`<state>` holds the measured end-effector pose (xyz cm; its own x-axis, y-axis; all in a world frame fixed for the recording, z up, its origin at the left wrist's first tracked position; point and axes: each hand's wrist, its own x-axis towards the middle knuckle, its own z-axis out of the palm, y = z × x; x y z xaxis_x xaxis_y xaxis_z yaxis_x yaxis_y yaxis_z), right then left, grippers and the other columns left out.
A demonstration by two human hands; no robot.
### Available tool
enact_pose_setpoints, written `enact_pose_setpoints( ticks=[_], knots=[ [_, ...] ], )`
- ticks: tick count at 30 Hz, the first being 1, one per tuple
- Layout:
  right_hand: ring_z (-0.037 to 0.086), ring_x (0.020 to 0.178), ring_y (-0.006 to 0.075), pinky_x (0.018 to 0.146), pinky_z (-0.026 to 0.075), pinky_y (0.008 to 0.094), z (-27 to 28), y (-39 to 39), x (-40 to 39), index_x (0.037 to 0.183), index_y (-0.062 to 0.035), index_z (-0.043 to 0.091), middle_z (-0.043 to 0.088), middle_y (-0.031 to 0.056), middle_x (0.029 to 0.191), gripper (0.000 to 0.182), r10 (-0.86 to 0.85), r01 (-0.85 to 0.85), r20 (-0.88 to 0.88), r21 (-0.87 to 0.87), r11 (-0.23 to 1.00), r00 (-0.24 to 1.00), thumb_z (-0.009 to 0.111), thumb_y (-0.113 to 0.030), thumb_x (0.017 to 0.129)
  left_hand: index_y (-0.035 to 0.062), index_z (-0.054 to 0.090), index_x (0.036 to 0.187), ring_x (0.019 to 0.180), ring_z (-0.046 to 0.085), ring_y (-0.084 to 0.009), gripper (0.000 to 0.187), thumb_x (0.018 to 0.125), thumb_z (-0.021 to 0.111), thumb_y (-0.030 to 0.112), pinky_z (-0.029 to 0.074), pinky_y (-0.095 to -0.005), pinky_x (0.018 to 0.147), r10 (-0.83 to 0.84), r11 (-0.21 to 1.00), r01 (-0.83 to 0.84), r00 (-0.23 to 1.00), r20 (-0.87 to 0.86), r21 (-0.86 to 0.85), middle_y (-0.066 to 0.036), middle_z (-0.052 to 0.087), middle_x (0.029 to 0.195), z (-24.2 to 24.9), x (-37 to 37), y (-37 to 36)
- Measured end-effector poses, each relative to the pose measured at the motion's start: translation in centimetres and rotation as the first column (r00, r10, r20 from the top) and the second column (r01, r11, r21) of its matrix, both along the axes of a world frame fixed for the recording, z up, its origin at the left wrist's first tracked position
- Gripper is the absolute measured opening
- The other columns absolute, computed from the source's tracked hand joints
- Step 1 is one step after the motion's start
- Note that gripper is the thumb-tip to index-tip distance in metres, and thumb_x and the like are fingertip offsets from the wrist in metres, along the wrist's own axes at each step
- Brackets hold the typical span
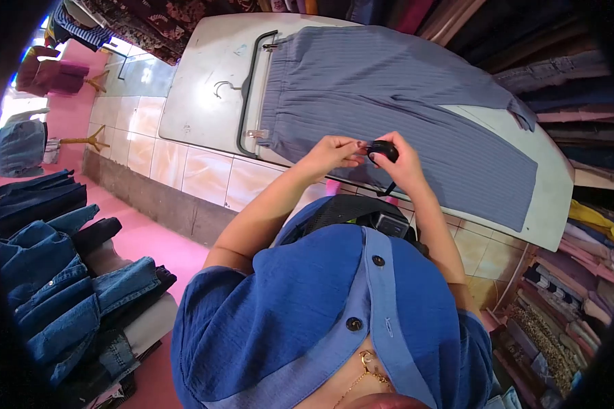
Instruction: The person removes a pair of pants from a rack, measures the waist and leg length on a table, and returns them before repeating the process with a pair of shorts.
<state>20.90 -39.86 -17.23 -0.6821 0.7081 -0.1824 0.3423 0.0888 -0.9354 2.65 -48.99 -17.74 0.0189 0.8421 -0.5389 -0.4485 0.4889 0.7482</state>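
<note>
My right hand [406,163] is closed around a small, rounded black object [382,151], whose exact kind I cannot make out. My left hand [332,156] meets its left end with thumb and fingertips pinched together. Whatever sits between those fingertips is too small to name. Beneath both hands lie blue-grey ribbed trousers [361,75] with an elastic waist, spread on a white table [201,65]. Beside the waistband is a dark clip hanger [245,102] with a metal hook. Its two clips, one by each end of the waistband, touch the fabric.
Denim garments [68,273] hang at the lower left. Folded clothes [573,273] fill shelves along the right side. Dark patterned cloth [150,27] hangs behind the table's left end. Wooden stands [92,140] are on the left, near tiled flooring [198,178].
</note>
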Motion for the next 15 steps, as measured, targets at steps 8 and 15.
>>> enact_pose_setpoints(
  ticks=[8, 15],
  knots=[
    [0.063, 0.081, 0.0322, 0.064, 0.049, 0.0421, 1.3, -1.8, -5.2, 0.097, -0.0139, 0.057, 0.065, 0.0075, 0.085, 0.025, 0.095, -0.201, 0.241, 0.468, 0.861, 0.966, 0.068, -0.016, 0.076, 0.0022, 0.067, 0.098, 0.072, 0.060, -0.0081, 0.019, 0.086, 0.066, 0.017, 0.051, -0.0212, 0.065, 0.226, 0.970, -0.231, 0.971, -0.075, -0.080, -0.001, 0.065, 0.085, -3.2, -2.7, -1.9],
    [0.062, 0.080, 0.0315, 0.065, 0.048, 0.0414, -1.5, -0.1, -6.2, 0.100, -0.0135, 0.057, 0.063, 0.0081, 0.085, 0.025, 0.009, -0.191, 0.351, 0.487, 0.852, 0.936, 0.068, -0.015, 0.077, 0.0054, 0.071, 0.084, 0.065, 0.063, -0.0168, 0.013, 0.077, 0.072, 0.016, 0.048, -0.0292, 0.061, 0.267, 0.885, -0.458, 0.358, -0.895, 0.081, -0.006, 0.068, 0.074, -4.5, -11.7, -3.4]
  ],
)
